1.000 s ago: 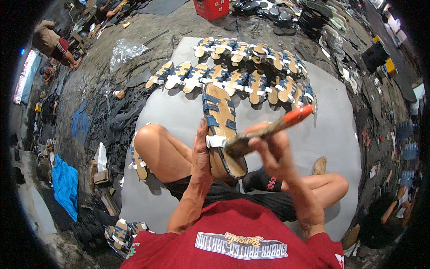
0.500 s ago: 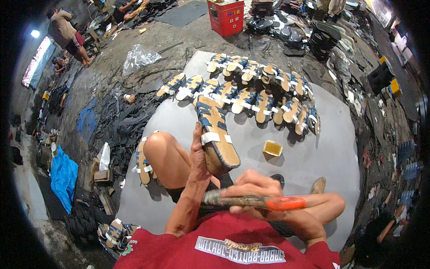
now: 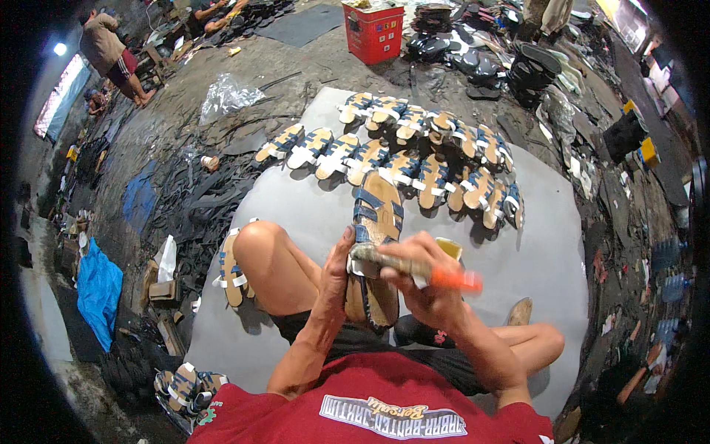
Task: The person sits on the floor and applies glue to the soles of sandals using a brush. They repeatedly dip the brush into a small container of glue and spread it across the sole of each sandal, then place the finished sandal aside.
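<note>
My left hand (image 3: 333,285) is wrapped round the side of a sandal (image 3: 376,216) with a tan footbed, dark blue straps and a white strap. It stands tilted up over my lap, toe end away from me. My right hand (image 3: 438,297) grips a stick-like tool (image 3: 403,262) with a greyish end and an orange end. The greyish end is at the white strap, beside my left thumb; motion blurs the tool, and its exact kind is unclear. Partly behind my right hand is a small dish of yellowish stuff (image 3: 450,249).
Rows of similar sandals (image 3: 431,181) stand on the grey sheet (image 3: 532,244) ahead. Another sandal (image 3: 231,270) lies beside my left knee, and several more (image 3: 185,386) at lower left. Black scraps (image 3: 200,200), a red bin (image 3: 373,33) and a standing person (image 3: 107,52) are farther off.
My right hand has moved up and left, bringing the tool's greyish end to the sandal's white strap. The sandal has shifted right and turned more upright in my left hand.
</note>
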A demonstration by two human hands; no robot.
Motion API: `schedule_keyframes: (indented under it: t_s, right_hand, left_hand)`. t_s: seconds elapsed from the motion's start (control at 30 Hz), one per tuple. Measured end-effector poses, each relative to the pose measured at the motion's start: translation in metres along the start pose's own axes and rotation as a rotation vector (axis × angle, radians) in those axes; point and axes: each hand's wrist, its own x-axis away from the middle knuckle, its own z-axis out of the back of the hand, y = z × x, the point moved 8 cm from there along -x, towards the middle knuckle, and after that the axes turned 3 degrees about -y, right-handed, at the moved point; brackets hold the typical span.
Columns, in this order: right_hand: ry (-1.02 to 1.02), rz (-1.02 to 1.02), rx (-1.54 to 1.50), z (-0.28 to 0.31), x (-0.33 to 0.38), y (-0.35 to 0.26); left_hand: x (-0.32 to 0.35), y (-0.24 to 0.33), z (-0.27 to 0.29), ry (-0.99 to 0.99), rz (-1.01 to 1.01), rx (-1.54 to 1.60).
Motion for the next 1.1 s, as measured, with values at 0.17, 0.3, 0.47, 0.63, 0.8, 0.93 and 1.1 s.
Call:
schedule_keyframes:
  t_s: [0.17, 0.3, 0.47, 0.63, 0.8, 0.93, 1.1]
  right_hand:
    - [0.027, -0.292, -0.290, 0.024, 0.000, 0.026]
    - [0.090, 0.254, 0.296, 0.021, -0.027, -0.001]
    - [0.338, -0.164, -0.109, 0.058, -0.020, 0.029]
    - [0.111, -0.013, -0.058, 0.010, -0.006, 0.012]
    - [0.156, -0.114, -0.255, 0.019, -0.012, 0.020]
    - [-0.147, 0.069, -0.014, 0.003, -0.007, -0.002]
    - [0.087, -0.123, -0.288, 0.032, -0.006, 0.032]
  left_hand:
    - [0.011, 0.013, -0.004, -0.059, -0.010, -0.136]
    - [0.008, 0.004, -0.008, -0.092, -0.100, -0.170]
    - [0.012, -0.006, 0.004, 0.005, -0.080, -0.061]
    - [0.012, 0.003, -0.008, -0.049, -0.105, -0.100]
    - [0.011, -0.014, 0.003, 0.005, 0.034, -0.036]
    - [0.007, -0.011, 0.003, -0.035, 0.023, -0.050]
    - [0.020, 0.002, -0.008, 0.028, 0.057, -0.047]
